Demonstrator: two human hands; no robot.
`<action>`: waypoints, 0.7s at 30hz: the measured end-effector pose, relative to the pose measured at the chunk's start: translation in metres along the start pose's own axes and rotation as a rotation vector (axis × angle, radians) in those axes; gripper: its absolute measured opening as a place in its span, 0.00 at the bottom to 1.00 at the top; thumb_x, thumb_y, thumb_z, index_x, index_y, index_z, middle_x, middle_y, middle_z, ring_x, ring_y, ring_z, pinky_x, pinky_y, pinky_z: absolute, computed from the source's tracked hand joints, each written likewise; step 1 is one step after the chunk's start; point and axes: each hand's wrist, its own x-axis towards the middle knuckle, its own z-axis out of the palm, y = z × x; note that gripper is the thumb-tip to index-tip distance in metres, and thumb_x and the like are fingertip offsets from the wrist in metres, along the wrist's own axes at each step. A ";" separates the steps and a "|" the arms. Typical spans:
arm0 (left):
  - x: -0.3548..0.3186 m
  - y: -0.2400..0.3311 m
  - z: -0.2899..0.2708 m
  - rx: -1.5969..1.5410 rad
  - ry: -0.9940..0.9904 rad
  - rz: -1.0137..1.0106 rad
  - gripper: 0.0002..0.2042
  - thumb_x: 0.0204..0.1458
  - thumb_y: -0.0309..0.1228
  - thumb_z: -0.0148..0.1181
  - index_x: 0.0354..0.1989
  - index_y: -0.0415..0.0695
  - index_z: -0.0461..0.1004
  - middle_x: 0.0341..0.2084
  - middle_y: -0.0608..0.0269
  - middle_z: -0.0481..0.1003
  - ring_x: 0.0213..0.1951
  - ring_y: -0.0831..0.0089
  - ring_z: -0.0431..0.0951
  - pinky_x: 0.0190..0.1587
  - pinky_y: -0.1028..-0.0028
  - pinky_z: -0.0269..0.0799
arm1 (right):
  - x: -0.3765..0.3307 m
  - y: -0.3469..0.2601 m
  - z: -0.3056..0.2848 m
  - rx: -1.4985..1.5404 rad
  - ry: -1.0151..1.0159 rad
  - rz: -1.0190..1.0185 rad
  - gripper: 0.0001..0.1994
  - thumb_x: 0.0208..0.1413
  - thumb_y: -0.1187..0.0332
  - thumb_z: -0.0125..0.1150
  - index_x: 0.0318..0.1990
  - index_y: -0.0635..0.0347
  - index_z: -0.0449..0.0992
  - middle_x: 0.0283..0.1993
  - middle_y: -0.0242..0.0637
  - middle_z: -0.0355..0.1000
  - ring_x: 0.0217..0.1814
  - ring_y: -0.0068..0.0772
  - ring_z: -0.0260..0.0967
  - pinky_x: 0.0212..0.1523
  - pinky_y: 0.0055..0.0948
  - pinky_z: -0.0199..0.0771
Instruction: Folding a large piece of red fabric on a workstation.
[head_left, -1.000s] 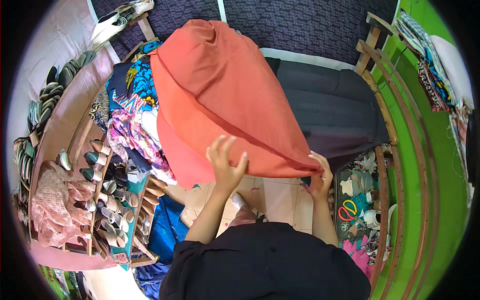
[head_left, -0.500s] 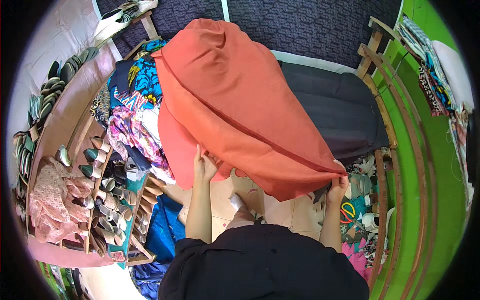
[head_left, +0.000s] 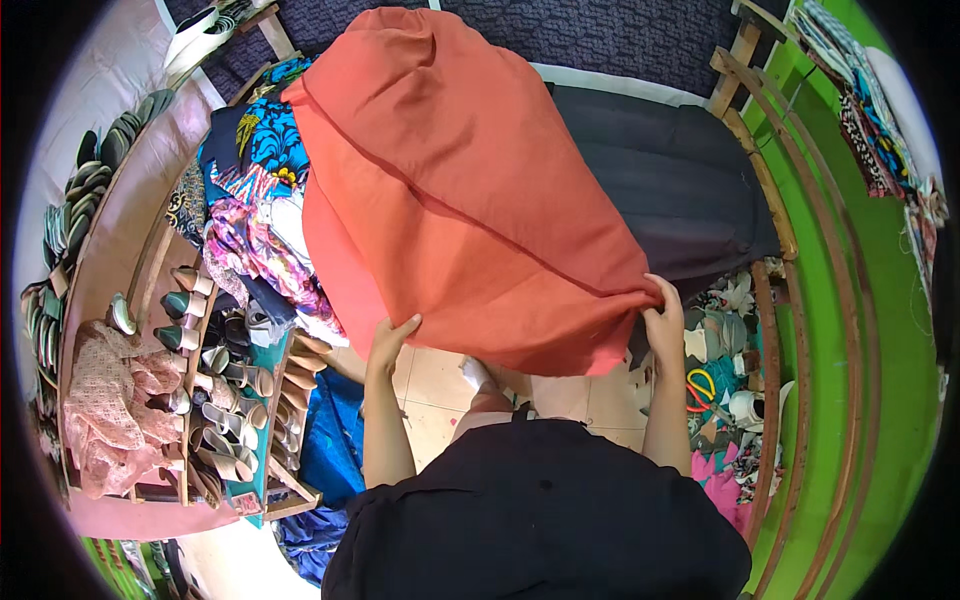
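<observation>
A large coral-orange cloth (head_left: pixel 460 190) lies over the bench, with a folded edge running diagonally across it and its near end hanging toward me. My left hand (head_left: pixel 388 345) grips the near left edge, thumb on top and the other fingers mostly hidden under the fabric. At the near right corner, my right hand (head_left: pixel 664 318) is closed on the cloth, which bunches into creases there. To the left, a pile of patterned fabrics (head_left: pixel 262 215) sits partly beneath the cloth. The dark grey covered surface (head_left: pixel 670 190) shows on its right.
Shoe parts and lasts fill the wooden rack (head_left: pixel 268 425) at left, beside a pink mesh cloth (head_left: pixel 115 410). Blue fabric (head_left: pixel 335 430) lies on the tiled floor. At right are scissors (head_left: pixel 702 388) with red-yellow handles among scraps, and curved wooden rails (head_left: pixel 835 300).
Both hands have drawn the cloth's near edge flatter, and its raised fold has settled. My left thumb now lies over the edge. My right hand has moved slightly left and up.
</observation>
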 end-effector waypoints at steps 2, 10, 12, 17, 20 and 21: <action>-0.009 -0.002 -0.002 0.069 0.077 -0.013 0.17 0.46 0.31 0.59 0.42 0.32 0.70 0.37 0.57 0.74 0.38 0.74 0.73 0.43 0.75 0.66 | -0.001 -0.004 -0.005 -0.270 -0.186 0.005 0.31 0.33 0.79 0.49 0.53 0.49 0.63 0.55 0.44 0.58 0.58 0.44 0.55 0.56 0.37 0.52; -0.045 -0.007 0.029 0.202 0.031 0.168 0.12 0.48 0.32 0.58 0.33 0.32 0.73 0.27 0.63 0.75 0.29 0.81 0.71 0.32 0.80 0.66 | -0.010 -0.049 0.061 -0.401 -0.638 -0.047 0.40 0.33 0.63 0.64 0.59 0.47 0.52 0.62 0.43 0.45 0.67 0.43 0.36 0.58 0.62 0.30; -0.050 -0.005 0.052 0.329 -0.043 0.175 0.12 0.48 0.31 0.58 0.33 0.32 0.73 0.27 0.64 0.75 0.29 0.82 0.70 0.32 0.81 0.66 | -0.007 -0.047 0.085 -0.433 -0.544 -0.109 0.37 0.35 0.60 0.66 0.57 0.46 0.55 0.60 0.41 0.49 0.66 0.42 0.39 0.57 0.62 0.32; -0.077 0.031 0.099 0.116 -0.195 0.204 0.11 0.51 0.30 0.54 0.34 0.32 0.74 0.28 0.65 0.75 0.31 0.83 0.70 0.33 0.81 0.65 | 0.017 -0.035 0.134 -0.387 -0.236 -0.155 0.32 0.37 0.62 0.65 0.53 0.48 0.59 0.56 0.37 0.54 0.61 0.40 0.46 0.55 0.57 0.40; -0.075 0.027 0.105 0.142 -0.204 0.251 0.11 0.52 0.32 0.54 0.30 0.33 0.74 0.23 0.69 0.73 0.27 0.85 0.67 0.30 0.82 0.63 | 0.025 -0.033 0.156 -0.350 0.009 -0.188 0.27 0.38 0.61 0.65 0.49 0.48 0.65 0.51 0.33 0.60 0.58 0.38 0.50 0.54 0.48 0.46; -0.074 0.028 0.107 0.185 -0.221 0.256 0.12 0.52 0.33 0.54 0.27 0.34 0.74 0.20 0.70 0.71 0.26 0.86 0.66 0.28 0.82 0.62 | 0.026 -0.031 0.158 -0.351 0.011 -0.192 0.27 0.38 0.61 0.65 0.49 0.48 0.65 0.51 0.33 0.60 0.58 0.38 0.50 0.54 0.48 0.46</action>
